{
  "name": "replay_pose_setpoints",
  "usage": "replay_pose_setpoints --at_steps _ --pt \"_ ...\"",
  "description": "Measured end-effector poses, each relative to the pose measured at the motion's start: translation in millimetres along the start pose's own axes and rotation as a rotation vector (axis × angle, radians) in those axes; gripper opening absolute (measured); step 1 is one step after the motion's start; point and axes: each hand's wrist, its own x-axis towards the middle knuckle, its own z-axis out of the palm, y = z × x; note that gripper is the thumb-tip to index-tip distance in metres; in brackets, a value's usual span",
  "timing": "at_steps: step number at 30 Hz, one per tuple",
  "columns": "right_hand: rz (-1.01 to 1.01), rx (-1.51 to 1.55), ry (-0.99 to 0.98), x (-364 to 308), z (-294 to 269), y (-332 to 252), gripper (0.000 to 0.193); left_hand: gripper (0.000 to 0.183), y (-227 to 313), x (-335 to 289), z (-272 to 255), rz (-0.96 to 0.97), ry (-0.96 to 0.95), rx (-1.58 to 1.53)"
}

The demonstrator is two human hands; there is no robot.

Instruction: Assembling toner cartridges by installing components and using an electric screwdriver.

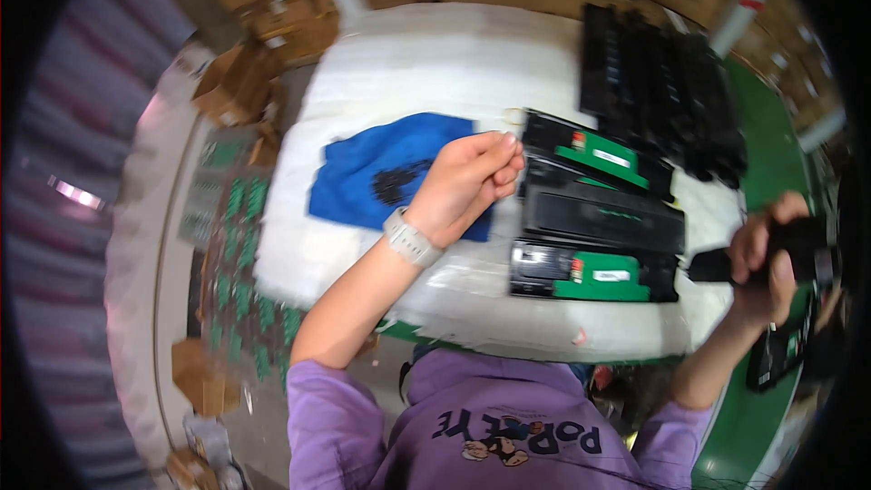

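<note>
- A dark object [805, 238] was in the right hand, at the far right beyond the white-covered table [454, 54]; it looked black and long, but blur hid its exact shape.
- The right hand [760, 249] wrapped its fingers and thumb around it, the forearm slanting up from the lower right.
- The left hand [467, 180] was narrow, fingers curled and thumb against the index finger; whether it pinched anything small, I cannot tell.
- That forearm angled up and rightward, a pale watch [411, 238] on its wrist.
- Just right of those fingers lay at least 3 flat black units [594, 216], 2 bearing a green panel [626, 274] with a white label.
- Beneath the left hand spread a wrinkled blue cloth [349, 168], with small black pieces [390, 185] heaped on it.
- A pile of long black parts [658, 82] covered the table's upper right.
</note>
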Motion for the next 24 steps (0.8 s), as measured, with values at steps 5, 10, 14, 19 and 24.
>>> replay_pose_setpoints --at_steps 5,10,14,19,24 --pt "-0.051 0.203 -0.157 37 48 -2 0.047 0.016 -19 6 45 -0.167 -0.065 0.287" --pt "-0.193 0.349 -0.126 43 56 6 0.045 0.015 -34 -3 53 -0.257 -0.008 0.102" --pt "-0.224 0.51 -0.106 44 54 15 0.045 0.019 -42 -4 45 -0.26 -0.091 -0.057" --pt "-0.173 0.537 -0.138 43 54 28 0.046 0.019 -44 -10 48 -0.254 -0.046 -0.02" --pt "-0.13 0.516 -0.158 40 56 32 0.047 0.017 -47 -11 45 -0.226 -0.035 -0.011"
